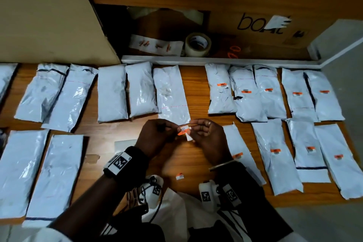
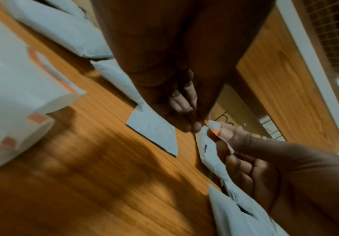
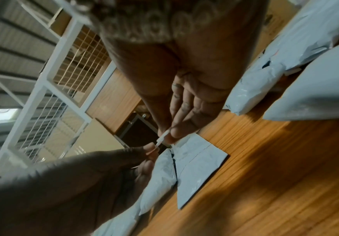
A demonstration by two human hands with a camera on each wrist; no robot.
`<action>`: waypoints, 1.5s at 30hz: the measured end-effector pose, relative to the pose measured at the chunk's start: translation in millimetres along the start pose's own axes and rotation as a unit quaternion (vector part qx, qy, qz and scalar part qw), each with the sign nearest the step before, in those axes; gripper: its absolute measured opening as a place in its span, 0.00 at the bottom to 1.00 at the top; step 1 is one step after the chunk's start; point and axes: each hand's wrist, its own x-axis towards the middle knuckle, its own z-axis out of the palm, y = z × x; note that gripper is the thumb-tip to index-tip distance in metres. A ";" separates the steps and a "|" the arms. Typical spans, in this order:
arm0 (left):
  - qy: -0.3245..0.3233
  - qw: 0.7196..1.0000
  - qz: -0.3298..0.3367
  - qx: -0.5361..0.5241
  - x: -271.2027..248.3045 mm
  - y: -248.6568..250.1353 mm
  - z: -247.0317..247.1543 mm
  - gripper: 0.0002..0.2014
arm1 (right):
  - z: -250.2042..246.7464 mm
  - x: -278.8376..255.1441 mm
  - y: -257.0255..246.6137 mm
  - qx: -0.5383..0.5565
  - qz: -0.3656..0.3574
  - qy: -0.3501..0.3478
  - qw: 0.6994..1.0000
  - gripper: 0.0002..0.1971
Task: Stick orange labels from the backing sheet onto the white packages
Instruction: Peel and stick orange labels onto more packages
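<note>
Both hands meet above the middle of the wooden table [image 1: 196, 155]. My left hand [image 1: 175, 131] pinches an orange label [image 1: 181, 132] at its left end. My right hand [image 1: 193, 128] pinches the small white backing sheet piece [image 1: 188, 137] that hangs from it. The left wrist view shows the same label [image 2: 212, 128] between left fingertips [image 2: 194, 127] and the right hand [image 2: 228, 137]. Right fingertips [image 3: 174, 132] pinch the thin strip [image 3: 161, 139] in the right wrist view. Unlabelled white packages [image 1: 112, 92] lie to the left. Labelled packages [image 1: 222, 88] lie to the right.
A loose label scrap [image 1: 179, 176] lies on the table near my wrists. Behind a white ledge are a tape roll [image 1: 198, 44], a backing sheet with orange labels [image 1: 155, 44] and a cardboard box [image 1: 255, 25]. A white sheet with orange labels [image 2: 13, 95] sits left.
</note>
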 end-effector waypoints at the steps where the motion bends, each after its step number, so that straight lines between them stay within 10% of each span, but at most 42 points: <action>1: 0.007 1.000 -0.007 -0.015 -3.6 0.4 -0.5 0.06 | 0.6 -0.3 0.2 -0.009 -0.013 -0.009 1.000 0.13; 16: 0.060 0.996 -0.055 -0.046 -14.2 -0.2 -21.0 0.11 | 13.6 7.5 -1.3 -0.276 -0.217 -0.128 0.927 0.24; 27: 0.092 0.995 0.002 -0.029 -19.4 -1.6 -50.1 0.05 | 19.8 16.5 24.9 -0.440 -0.145 -0.145 0.874 0.37; 33: 0.056 0.997 -0.023 -0.055 -34.4 -17.0 -55.2 0.05 | 0.2 -17.4 55.2 -0.460 -0.075 -0.211 0.859 0.27; 45: -0.047 0.992 -0.022 -0.112 -50.0 -9.5 -36.0 0.16 | -7.6 -29.9 25.3 -0.176 -0.072 -0.040 0.981 0.09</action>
